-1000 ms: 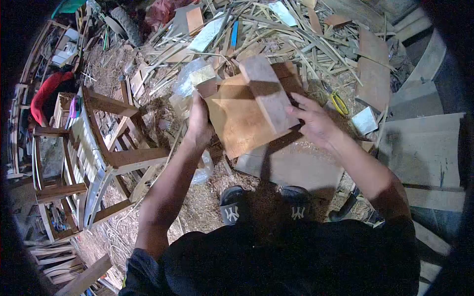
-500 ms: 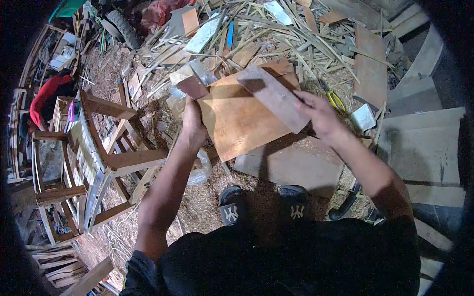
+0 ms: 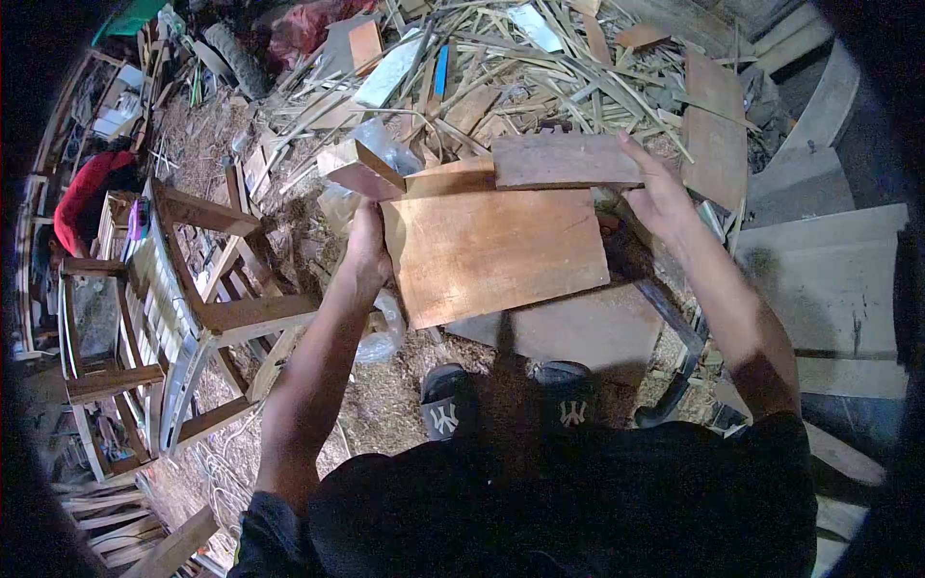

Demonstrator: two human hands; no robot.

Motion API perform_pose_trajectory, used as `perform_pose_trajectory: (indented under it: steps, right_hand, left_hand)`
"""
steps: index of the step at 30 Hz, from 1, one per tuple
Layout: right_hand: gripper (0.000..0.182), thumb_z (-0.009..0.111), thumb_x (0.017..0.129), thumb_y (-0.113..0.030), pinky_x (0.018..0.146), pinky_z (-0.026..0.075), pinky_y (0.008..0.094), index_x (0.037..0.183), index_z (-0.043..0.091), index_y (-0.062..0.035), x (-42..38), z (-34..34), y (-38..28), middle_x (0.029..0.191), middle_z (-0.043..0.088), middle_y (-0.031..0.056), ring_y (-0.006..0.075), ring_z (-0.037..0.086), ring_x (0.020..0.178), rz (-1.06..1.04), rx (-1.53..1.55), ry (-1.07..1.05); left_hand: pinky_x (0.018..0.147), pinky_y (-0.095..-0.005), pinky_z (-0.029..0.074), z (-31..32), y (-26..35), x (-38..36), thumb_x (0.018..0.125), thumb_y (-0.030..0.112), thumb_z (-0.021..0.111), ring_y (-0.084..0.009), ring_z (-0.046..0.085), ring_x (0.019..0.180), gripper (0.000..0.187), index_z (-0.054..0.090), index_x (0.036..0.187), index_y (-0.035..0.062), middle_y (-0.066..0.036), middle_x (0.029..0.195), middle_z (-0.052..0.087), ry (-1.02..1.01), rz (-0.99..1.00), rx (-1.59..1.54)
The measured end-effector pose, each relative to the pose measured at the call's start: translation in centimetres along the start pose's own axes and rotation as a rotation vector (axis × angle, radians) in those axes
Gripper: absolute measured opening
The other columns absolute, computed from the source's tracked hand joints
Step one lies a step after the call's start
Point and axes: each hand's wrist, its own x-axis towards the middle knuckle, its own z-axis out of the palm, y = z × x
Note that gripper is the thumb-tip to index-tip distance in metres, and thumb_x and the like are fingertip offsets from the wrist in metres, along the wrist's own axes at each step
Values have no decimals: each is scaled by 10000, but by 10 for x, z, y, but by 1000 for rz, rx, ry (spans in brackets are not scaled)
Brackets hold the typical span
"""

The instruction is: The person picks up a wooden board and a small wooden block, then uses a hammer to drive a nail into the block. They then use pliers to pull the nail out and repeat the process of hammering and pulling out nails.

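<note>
Since the half-open right hand (image 3: 663, 202) holds a grey-brown rectangular plank (image 3: 564, 162), far centre, only by its right end, it could tip; the half-curled left hand (image 3: 368, 246) supports a pale wooden block (image 3: 366, 177).

Smooth, matt orange-brown wood is seen in the wide board (image 3: 496, 255) at the centre of the frame. Duller grey-brown wood is shown by the narrow board (image 3: 567, 161) above it. Thin, glossy clear plastic is seen in the crumpled bag (image 3: 383, 332) at centre left. Rough, splintery wood is presented by the scrap strips (image 3: 617, 101) at the upper right.
</note>
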Motion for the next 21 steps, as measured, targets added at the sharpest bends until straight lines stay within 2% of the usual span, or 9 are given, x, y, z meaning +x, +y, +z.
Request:
perform_pose_trajectory:
  steps: [1,3,4,10,12,15,17,19,21]
  right_hand:
    - [685,781,893,-441,1207,186,556,1400,558,-38,0,0,2,1427,581,121,250,460,1380,1,-1,-1]
    - [724,779,881,-482,1207,18,626,1423,544,-63,1,1,6,1484,539,99,249,352,1459,8,11,-53]
    - [724,779,881,-482,1207,18,626,1423,544,-63,2,0,6,1484,539,99,249,352,1459,9,11,-53]
    - [554,705,961,-384,1190,235,571,1389,569,-60,-6,-1,2,1416,590,86,241,488,1354,-13,-20,-122]
    - [481,675,983,-351,1141,375,480,1341,594,-39,-10,-3,0,1382,608,98,236,555,1280,-22,39,-60]
    - [479,686,975,-349,1111,427,416,1319,597,-28,-15,-15,-2,1374,608,114,244,572,1258,54,143,-52]
    - [491,694,968,-371,1109,424,412,1306,599,-28,-21,-19,-4,1329,627,109,238,578,1243,69,120,-71]
    - [504,702,962,-393,1106,422,409,1293,602,-27,-27,-18,-5,1284,646,105,231,584,1227,85,98,-87]
    - [506,716,949,-399,1106,415,417,1279,609,-30,-30,-13,-3,1279,647,104,239,586,1217,61,60,82]
  left_hand:
    - [1010,-517,547,3,0,-2,1045,517,354,-342,664,1168,641,500,1405,7,-205,1315,628,14,-3,38]
    - [1007,-514,550,4,-2,-2,1048,522,345,-340,665,1168,644,501,1404,8,-202,1317,628,23,5,70]
    - [1004,-512,552,4,-2,-1,1051,527,335,-337,665,1167,648,501,1403,9,-199,1319,628,31,14,103]
    - [1017,-529,540,-3,-7,3,1041,565,331,-352,662,1171,684,491,1409,11,-210,1322,624,61,37,43]
    - [1019,-512,541,-2,-1,5,1054,503,312,-346,666,1161,629,498,1388,3,-209,1309,628,76,46,-6]
    - [1025,-508,536,-6,10,9,1067,432,285,-353,658,1166,574,487,1380,-5,-216,1310,621,68,38,-71]
    - [1045,-527,520,-15,10,17,1017,591,328,-366,645,1199,732,480,1407,-10,-226,1330,615,137,187,-27]
    - [1051,-518,518,-22,14,22,1020,551,333,-373,642,1198,699,481,1403,-15,-230,1334,611,119,171,-82]
    - [1057,-522,512,-28,16,25,1018,523,342,-375,637,1202,671,496,1392,-13,-230,1341,608,171,188,-51]
